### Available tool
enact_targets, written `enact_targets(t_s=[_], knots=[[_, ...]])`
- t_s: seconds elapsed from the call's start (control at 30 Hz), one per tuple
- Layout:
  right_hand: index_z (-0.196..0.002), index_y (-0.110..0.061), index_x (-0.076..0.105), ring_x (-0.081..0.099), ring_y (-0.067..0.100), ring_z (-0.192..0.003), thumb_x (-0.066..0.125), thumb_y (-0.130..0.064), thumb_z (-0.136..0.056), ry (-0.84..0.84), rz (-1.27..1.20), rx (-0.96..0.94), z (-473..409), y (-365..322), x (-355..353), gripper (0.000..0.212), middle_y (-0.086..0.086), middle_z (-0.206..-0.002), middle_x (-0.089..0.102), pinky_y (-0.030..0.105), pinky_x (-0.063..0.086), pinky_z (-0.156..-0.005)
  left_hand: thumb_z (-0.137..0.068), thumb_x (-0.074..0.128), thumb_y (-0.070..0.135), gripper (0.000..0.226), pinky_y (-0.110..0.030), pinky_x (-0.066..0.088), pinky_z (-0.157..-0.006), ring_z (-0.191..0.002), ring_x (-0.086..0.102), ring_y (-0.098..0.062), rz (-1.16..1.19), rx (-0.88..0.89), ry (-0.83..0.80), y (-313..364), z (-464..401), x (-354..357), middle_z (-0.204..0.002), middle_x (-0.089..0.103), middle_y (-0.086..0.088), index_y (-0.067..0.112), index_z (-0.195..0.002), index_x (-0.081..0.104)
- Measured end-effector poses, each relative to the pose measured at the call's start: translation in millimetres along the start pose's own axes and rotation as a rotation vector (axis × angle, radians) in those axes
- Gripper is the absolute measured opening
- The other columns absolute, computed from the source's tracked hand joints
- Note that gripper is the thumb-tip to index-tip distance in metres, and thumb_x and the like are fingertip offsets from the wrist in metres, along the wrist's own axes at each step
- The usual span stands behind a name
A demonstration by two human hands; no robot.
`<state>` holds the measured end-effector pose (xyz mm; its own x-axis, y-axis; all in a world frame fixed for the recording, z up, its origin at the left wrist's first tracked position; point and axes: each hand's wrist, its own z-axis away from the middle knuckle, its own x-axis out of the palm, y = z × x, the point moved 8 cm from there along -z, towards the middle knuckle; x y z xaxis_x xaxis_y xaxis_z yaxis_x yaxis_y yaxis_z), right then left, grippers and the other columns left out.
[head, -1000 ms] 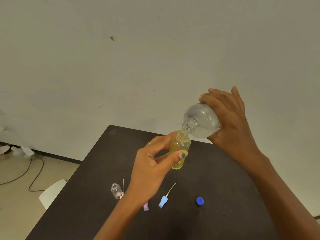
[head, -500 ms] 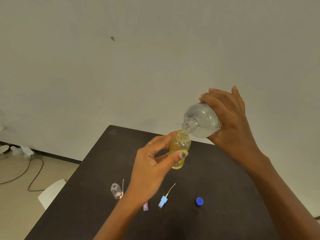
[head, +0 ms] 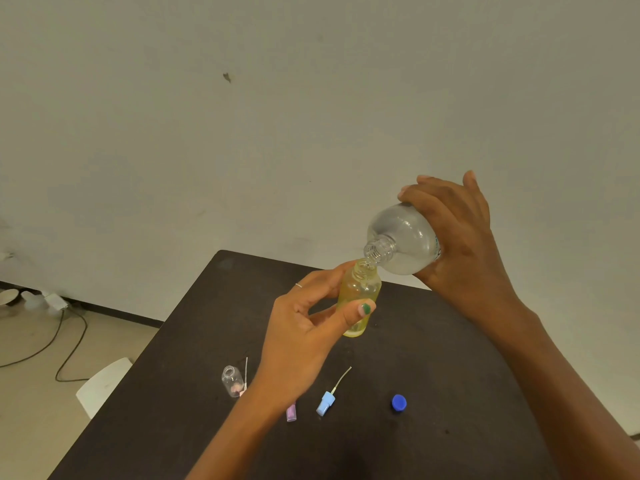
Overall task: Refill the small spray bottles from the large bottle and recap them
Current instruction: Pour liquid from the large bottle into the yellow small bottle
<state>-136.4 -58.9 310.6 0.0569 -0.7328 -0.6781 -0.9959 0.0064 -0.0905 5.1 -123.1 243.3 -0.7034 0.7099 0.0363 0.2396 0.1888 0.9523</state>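
We've got the small yellow spray bottle (head: 359,299) held upright above the dark table (head: 433,358), uncapped, mouth right under the neck of the large clear bottle (head: 403,242), which is tipped neck-down to the left; necks look touching or nearly so. Left hand (head: 304,337) pinches the yellow bottle, thumb in front, fingers curled behind it. Right hand (head: 457,244) grips the large bottle's body, fingers wrapped over the top. On the table nearer us: a small clear bottle (head: 232,381) lying uncapped, a pink spray head (head: 244,382) just beside it, a purple cap (head: 291,412) partly under the left wrist, a light-blue spray head (head: 327,401) with its tube, and a blue cap (head: 399,402) off to the right.
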Motion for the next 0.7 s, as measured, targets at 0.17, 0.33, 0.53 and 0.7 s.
enact_targets(t_s=[0.17, 0.33, 0.53, 0.7], knots=[[-0.118, -0.019, 0.045, 0.046, 0.026, -0.122, 0.073, -0.024, -0.069, 0.002, -0.001, 0.001, -0.3, 0.0, -0.1, 0.056, 0.010, -0.116, 0.059, 0.052, 0.011, -0.113, -0.072, 0.067, 0.020, 0.034, -0.010, 0.049, -0.071, -0.095, 0.064, -0.005, 0.023, -0.011, 0.006, -1.4, 0.0, -0.3, -0.103, 0.068, 0.008, 0.031, -0.104, 0.066], [-0.118, -0.019, 0.045, 0.046, 0.026, -0.123, 0.073, -0.024, -0.070, -0.002, -0.009, 0.009, -0.7, 0.6, -1.0, 0.056, 0.010, -0.117, 0.059, 0.053, 0.012, -0.113, -0.073, 0.067, 0.020, 0.034, -0.011, 0.050, -0.073, -0.098, 0.064, -0.005, 0.016, -0.016, -0.005, -1.7, -0.1, 0.6, -0.103, 0.068, 0.011, 0.031, -0.105, 0.065], [-0.118, -0.019, 0.044, 0.045, 0.026, -0.122, 0.073, -0.024, -0.070, -0.002, -0.011, 0.001, -0.8, -0.3, -1.3, 0.056, 0.011, -0.116, 0.059, 0.054, 0.012, -0.113, -0.073, 0.066, 0.021, 0.033, -0.010, 0.049, -0.073, -0.099, 0.063, -0.005, 0.007, -0.011, -0.005, -0.2, -0.4, 0.6, -0.103, 0.068, 0.012, 0.031, -0.105, 0.065], [-0.117, -0.019, 0.045, 0.047, 0.027, -0.122, 0.074, -0.025, -0.069, 0.001, -0.006, -0.002, -0.7, -0.6, -0.9, 0.057, 0.011, -0.116, 0.059, 0.053, 0.012, -0.113, -0.072, 0.066, 0.021, 0.033, -0.009, 0.049, -0.072, -0.097, 0.064, -0.004, 0.016, -0.010, -0.001, 0.8, -0.1, 0.6, -0.102, 0.068, 0.011, 0.032, -0.104, 0.065]])
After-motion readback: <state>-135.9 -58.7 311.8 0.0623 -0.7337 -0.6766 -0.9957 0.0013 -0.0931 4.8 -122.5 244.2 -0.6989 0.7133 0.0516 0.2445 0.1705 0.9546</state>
